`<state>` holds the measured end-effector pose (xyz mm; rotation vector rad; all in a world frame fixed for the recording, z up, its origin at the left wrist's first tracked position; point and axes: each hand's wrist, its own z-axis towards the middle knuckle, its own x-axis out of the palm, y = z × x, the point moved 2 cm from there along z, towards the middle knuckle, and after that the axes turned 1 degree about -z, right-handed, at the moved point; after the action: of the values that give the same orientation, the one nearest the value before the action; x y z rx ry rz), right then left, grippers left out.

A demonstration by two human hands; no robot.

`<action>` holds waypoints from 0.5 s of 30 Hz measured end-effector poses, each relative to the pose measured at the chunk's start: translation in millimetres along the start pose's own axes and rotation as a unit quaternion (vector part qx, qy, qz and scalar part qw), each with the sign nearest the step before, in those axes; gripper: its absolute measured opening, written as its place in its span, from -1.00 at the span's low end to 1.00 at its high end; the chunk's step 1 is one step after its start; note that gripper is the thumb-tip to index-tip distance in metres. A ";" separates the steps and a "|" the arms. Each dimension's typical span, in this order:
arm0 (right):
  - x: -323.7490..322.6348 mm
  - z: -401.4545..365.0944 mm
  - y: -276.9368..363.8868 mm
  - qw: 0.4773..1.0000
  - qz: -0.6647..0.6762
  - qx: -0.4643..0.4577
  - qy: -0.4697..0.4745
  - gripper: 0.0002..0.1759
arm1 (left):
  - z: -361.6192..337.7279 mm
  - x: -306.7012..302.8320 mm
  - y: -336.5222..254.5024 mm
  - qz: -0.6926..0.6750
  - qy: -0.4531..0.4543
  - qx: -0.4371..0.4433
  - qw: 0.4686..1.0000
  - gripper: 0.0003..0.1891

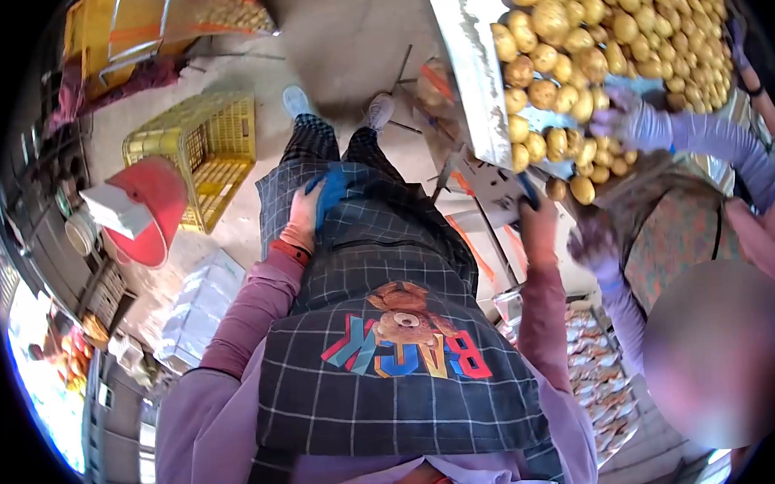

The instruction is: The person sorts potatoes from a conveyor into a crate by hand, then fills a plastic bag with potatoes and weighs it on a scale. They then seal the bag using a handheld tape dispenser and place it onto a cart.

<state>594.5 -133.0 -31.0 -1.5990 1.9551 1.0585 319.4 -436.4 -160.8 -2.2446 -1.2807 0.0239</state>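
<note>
My left hand point(304, 213) is closed on a blue cloth or glove point(330, 195), against the dark checked apron point(363, 269) at lap height. My right hand point(539, 222), partly blurred, grips a slim dark-blue object point(528, 190) whose exact kind I cannot make out. It is held just below the near corner of a metal-edged sorting table point(482, 82). Yellow-brown potatoes point(625, 28) cover the tabletop, and two of them point(582, 189) lie near its lower edge, close to my right hand.
At the right, a co-worker's gloved hand point(637, 120) touches the potatoes; their other hand point(593, 243) is lower. A yellow crate point(219, 145), a red tub point(157, 209) and a white wrapped bundle point(202, 306) stand at left. Thin metal legs point(491, 237) are beneath the table.
</note>
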 end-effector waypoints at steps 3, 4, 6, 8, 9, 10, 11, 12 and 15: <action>54.9 37.5 9.1 0.986 -0.062 -0.133 -0.084 -0.78 | -16.1 -14.7 22.7 -0.027 -0.151 -0.139 0.978 -0.65; 46.1 38.5 11.3 0.978 -0.142 -0.141 -0.052 -0.80 | -23.5 -8.9 14.4 -0.035 -0.159 -0.143 0.976 -0.65; 18.8 31.6 11.1 0.984 -0.100 -0.150 0.004 -0.80 | -33.3 -6.2 8.6 -0.117 -0.218 -0.187 0.951 -0.65; -8.1 5.9 6.2 0.997 0.045 -0.057 -0.013 -0.75 | -34.4 -11.6 22.4 -0.156 -0.203 -0.184 0.949 -0.65; -16.6 -5.0 9.6 0.994 0.105 -0.018 -0.006 -0.71 | -37.8 -11.8 30.3 -0.188 -0.185 -0.177 0.948 -0.65; -22.4 -14.1 11.1 0.986 0.164 0.024 -0.001 -0.67 | -41.0 -12.3 37.3 -0.196 -0.190 -0.184 0.944 -0.65; -20.8 -14.3 5.2 0.967 0.251 0.050 -0.001 -0.66 | -39.5 -13.8 39.7 -0.166 -0.204 -0.191 0.946 -0.65; -16.7 -9.6 2.9 0.968 0.246 0.050 0.000 -0.66 | -37.1 -15.5 40.8 -0.135 -0.215 -0.196 0.947 -0.65; 25.6 28.1 8.5 0.988 0.152 0.012 0.029 -0.67 | -26.4 -24.6 61.6 -0.192 -0.173 -0.187 0.948 -0.66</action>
<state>575.3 -127.7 -64.5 -1.3605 2.2956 1.1034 362.0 -492.3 -173.2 -2.3200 -2.0478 0.0339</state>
